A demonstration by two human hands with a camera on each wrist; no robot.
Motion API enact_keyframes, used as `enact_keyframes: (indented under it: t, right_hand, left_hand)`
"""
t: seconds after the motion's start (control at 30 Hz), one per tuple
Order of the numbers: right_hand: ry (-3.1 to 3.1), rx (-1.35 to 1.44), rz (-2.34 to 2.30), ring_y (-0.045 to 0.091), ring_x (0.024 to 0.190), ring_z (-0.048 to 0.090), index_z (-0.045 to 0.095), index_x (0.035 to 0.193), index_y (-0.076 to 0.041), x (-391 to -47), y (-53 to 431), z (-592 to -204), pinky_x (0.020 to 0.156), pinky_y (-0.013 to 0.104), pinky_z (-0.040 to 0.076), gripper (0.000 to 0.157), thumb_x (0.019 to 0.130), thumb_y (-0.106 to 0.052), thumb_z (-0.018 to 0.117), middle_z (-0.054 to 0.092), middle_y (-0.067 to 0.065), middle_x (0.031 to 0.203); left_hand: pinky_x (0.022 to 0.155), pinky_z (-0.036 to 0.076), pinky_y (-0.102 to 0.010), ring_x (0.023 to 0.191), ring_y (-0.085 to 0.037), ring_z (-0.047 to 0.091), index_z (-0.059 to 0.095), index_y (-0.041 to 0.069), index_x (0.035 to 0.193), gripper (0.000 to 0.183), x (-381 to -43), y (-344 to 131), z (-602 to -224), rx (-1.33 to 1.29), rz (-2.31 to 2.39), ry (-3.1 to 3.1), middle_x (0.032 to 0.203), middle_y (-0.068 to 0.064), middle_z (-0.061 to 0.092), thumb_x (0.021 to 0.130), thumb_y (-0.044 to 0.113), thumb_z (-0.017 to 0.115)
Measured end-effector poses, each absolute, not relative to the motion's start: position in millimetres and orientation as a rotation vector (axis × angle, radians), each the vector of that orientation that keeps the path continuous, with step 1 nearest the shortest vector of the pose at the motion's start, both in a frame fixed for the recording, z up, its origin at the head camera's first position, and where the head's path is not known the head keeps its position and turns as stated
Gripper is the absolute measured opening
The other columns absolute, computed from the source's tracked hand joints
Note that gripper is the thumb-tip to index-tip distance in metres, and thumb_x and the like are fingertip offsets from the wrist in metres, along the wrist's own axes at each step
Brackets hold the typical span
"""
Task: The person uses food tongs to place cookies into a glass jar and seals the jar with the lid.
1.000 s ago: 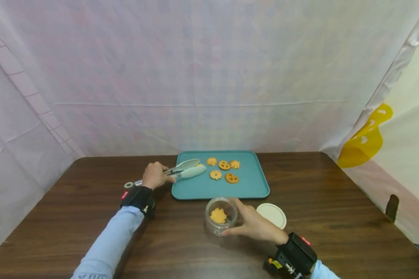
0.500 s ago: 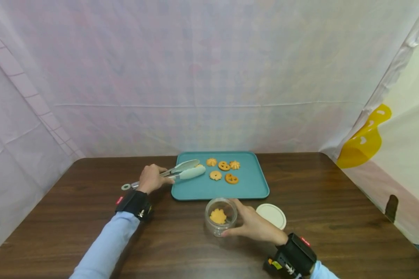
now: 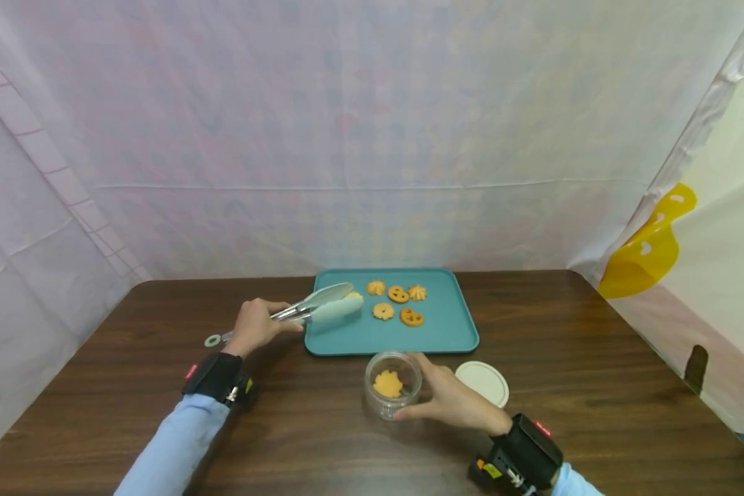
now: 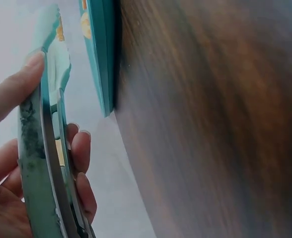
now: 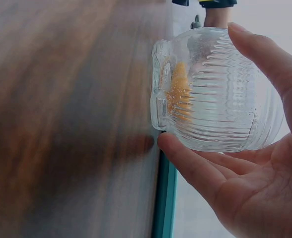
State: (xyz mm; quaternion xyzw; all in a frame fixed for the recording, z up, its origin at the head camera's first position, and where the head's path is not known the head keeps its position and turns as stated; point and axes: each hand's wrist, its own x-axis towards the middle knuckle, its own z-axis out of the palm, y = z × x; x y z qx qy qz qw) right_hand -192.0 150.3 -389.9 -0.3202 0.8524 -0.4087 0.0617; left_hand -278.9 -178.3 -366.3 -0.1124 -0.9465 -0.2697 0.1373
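Note:
My left hand (image 3: 257,327) grips a pair of tongs (image 3: 331,301) with pale green tips, held above the left part of a teal tray (image 3: 347,341). Between the tips is a cookie (image 4: 60,30), mostly hidden by them. My right hand (image 3: 455,401) holds a clear ribbed glass jar (image 5: 225,94) that stands without its lid on the table, thumb on one side and fingers on the other. A flower-shaped cookie (image 3: 387,384) lies inside the jar. On the tray are round cookies (image 3: 383,311) and pretzel-shaped cookies (image 3: 412,317), several in all.
A white round lid (image 3: 482,384) lies on the dark wooden table (image 3: 310,441), just beyond my right hand. Pale cloth (image 3: 347,138) hangs behind the table, and a yellow shape (image 3: 647,248) shows on the right-hand cloth.
My left hand has moved left and slightly towards me along the tongs, whose handle end has swung the same way. The tips have shifted only slightly left. My right hand and the jar stay put.

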Motion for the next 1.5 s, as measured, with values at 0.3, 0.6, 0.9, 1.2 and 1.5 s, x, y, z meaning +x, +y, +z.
enact_keyframes:
  t: [0.3,0.6,0.9,1.2,1.5]
  right_hand:
    - [2.600,-0.965,-1.207,0.015,0.104,0.055,0.032,0.132,-0.019,-191.8,150.5,-390.1,0.081,0.026,0.046,0.078,0.069,-0.044,0.071,0.056,0.002,0.117]
    - [2.654,-0.999,-1.166,0.016,0.104,0.055,0.032,0.132,-0.019,-191.9,149.8,-392.3,0.082,0.029,0.045,0.079,0.069,-0.047,0.070,0.057,0.002,0.116]
    - [2.631,-0.970,-1.160,0.015,0.106,0.054,0.031,0.133,-0.020,-191.6,150.2,-391.5,0.083,0.028,0.045,0.080,0.069,-0.048,0.070,0.055,0.000,0.118]
    - [2.655,-0.986,-1.146,0.015,0.105,0.054,0.031,0.132,-0.020,-191.4,149.5,-391.2,0.084,0.030,0.045,0.080,0.069,-0.048,0.070,0.056,-0.001,0.117]
    - [2.734,-0.968,-1.062,0.019,0.105,0.054,0.032,0.132,-0.011,-192.1,148.2,-390.9,0.083,0.035,0.045,0.083,0.069,-0.050,0.068,0.055,0.009,0.119]
  left_hand:
    - [0.053,0.033,-0.025,0.057,-0.015,0.044,0.064,-0.001,0.108,0.055,-261.9,-182.1,-363.2,-0.423,-0.852,-2.714,0.093,-0.022,0.065,0.066,0.031,0.077]
    - [0.045,0.022,-0.022,0.045,-0.006,0.021,0.064,0.003,0.111,0.054,-246.0,-184.1,-357.5,-0.592,-0.947,-2.679,0.062,-0.007,0.060,0.066,0.031,0.076]
    - [0.043,0.020,-0.021,0.045,-0.002,0.014,0.064,0.007,0.111,0.052,-235.5,-185.9,-353.0,-0.773,-1.045,-2.608,0.048,0.006,0.032,0.067,0.032,0.075]
    - [0.047,0.032,-0.021,0.047,-0.001,0.032,0.065,0.009,0.109,0.050,-228.2,-182.3,-350.8,-0.929,-1.080,-2.529,0.079,-0.003,0.068,0.066,0.032,0.076]
    - [0.066,0.050,-0.024,0.077,-0.012,0.064,0.063,0.003,0.111,0.051,-223.3,-176.6,-349.0,-1.070,-1.152,-2.506,0.098,-0.012,0.067,0.068,0.028,0.075]
